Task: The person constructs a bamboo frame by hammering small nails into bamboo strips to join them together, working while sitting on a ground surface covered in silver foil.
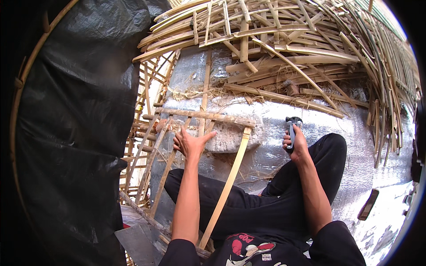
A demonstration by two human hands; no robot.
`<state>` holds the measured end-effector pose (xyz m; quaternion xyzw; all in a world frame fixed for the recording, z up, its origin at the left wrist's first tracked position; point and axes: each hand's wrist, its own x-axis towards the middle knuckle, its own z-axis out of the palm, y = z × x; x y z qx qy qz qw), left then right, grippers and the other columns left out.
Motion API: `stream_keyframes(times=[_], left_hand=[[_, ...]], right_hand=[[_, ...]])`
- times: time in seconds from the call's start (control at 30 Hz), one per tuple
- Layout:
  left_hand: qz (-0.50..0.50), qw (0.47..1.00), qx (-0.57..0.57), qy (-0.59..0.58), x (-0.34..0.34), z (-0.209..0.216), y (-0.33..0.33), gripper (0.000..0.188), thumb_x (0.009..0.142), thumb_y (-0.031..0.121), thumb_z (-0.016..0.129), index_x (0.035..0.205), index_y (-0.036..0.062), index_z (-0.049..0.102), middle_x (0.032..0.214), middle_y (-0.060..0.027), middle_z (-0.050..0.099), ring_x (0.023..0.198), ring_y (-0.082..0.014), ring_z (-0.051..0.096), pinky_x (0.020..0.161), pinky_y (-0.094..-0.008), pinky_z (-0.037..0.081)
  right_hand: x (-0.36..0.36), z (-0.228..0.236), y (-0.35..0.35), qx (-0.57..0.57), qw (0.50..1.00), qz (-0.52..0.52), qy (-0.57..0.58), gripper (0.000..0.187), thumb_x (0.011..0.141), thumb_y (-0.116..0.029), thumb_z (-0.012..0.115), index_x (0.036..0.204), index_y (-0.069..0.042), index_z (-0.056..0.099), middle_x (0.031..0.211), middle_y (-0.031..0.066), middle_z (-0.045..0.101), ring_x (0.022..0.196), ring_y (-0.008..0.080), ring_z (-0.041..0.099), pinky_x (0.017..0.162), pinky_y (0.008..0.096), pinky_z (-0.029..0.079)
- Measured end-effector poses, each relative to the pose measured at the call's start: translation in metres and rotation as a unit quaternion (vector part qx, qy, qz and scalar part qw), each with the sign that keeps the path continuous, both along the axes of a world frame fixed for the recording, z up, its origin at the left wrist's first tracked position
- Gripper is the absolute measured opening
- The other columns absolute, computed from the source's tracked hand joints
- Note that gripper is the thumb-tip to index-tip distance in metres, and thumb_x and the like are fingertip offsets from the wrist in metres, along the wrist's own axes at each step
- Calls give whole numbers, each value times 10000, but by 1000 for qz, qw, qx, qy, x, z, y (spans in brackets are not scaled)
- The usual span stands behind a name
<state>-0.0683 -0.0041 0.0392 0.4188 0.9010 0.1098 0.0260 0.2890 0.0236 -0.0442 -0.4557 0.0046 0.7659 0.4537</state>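
A black, creased plastic sheet (pixel 75 124) hangs down the whole left side. A silvery, crinkled foil-like sheet (pixel 355 177) covers the floor. On its far part lies a tangled heap of pale tan split-bamboo strips (pixel 310 60), curving round toward the right rim. The person sits on the foil with bent legs in black trousers (pixel 327 153).

In front of the person, left of centre, is a ladder-like frame of brown bamboo slats (pixel 204 116); its far crossbar slants from left to right, with several slats running from it toward the person. A pale yellow, flat bamboo strip (pixel 224 190) reaches from the crossbar's right end down to the person's lap. A rough, light grey stone block (pixel 235 141) sits under the right part of that crossbar. A flat, dark grey plate (pixel 138 244) lies at the lower left.

The left hand (pixel 191 144) is over the frame's slats, its grip spread, thumb well apart from the fingers. The right hand's (pixel 298 142) grip is closed round a small hammer with a black head and grey-and-black handle (pixel 291 136), held head up, right of the stone and apart from the frame.
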Motion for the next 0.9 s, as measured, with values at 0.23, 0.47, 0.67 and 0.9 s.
stream_keyframes(times=[0.23, 0.47, 0.67, 0.9], left_hand=[[11, 1000, 4, 3, -5, -6, -7, 1409, 467, 827, 850, 1512, -22, 435, 1405, -259, 502, 1373, -399, 362, 1142, -560, 209], [-12, 999, 25, 30, -4, -12, -5, 1398, 467, 862, 819, 1469, -45, 465, 1330, -269, 537, 1286, -402, 423, 1106, -565, 230], [-15, 1000, 14, 15, 1, -8, -4, 1406, 476, 857, 819, 1491, -39, 438, 1353, -276, 525, 1307, -404, 406, 1112, -566, 223], [-10, 1000, 22, 14, -4, -6, -7, 1406, 484, 847, 823, 1506, -32, 425, 1391, -288, 508, 1340, -416, 387, 1117, -573, 221]], right_hand=[[0, 2, -4, 9, 1000, 7, -26, 410, 1049, -507, 488, 996, -100, 493, 693, -27, 468, 512, 71, 425, 497, 272, 419], [-6, -5, -3, 31, 995, 31, -90, 345, 1024, -412, 582, 1039, -77, 502, 735, 33, 522, 550, 139, 505, 499, 330, 482], [-15, -13, -9, 90, 941, 126, -300, 353, 982, -340, 662, 1109, -41, 523, 833, 63, 584, 621, 158, 573, 549, 340, 536], [-23, -17, -8, 147, 883, 183, -406, 468, 913, -287, 754, 1177, 34, 539, 780, 82, 621, 625, 161, 614, 554, 330, 504]])
